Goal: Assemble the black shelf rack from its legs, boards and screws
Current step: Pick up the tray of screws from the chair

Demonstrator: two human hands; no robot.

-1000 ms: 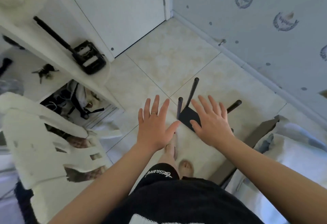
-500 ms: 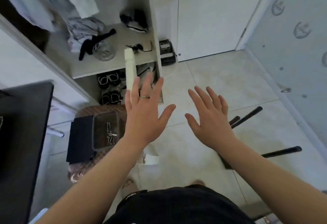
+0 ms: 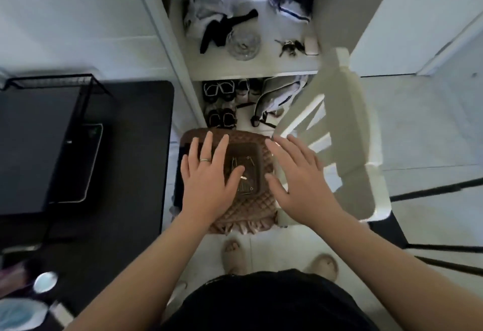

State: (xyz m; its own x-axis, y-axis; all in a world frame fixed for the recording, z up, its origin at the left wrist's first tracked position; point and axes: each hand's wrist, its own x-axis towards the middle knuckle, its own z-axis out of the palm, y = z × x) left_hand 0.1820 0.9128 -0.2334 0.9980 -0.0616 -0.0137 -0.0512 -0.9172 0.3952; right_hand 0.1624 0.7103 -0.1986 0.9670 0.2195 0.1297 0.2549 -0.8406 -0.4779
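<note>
Screws (image 3: pixel 245 187), probably, fill the tray (image 3: pixel 258 155) between left hand (image 3: pixel 206 181) and right hand (image 3: pixel 300 184).

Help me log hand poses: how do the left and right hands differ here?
The left hand wears a ring; the right hand shows none. The left hand's thumb reaches over the dark tray of screws; the right hand lies to that tray's right, over the edge of the brown cushion. Both are open, palms down, fingers spread, holding nothing.

Home room: white wardrobe (image 3: pixel 183 69) with clothes and shoes (image 3: pixel 222 106), tiled floor (image 3: pixel 431 127), white plastic chair (image 3: pixel 347 127), black desk (image 3: pixel 136 174)
</note>
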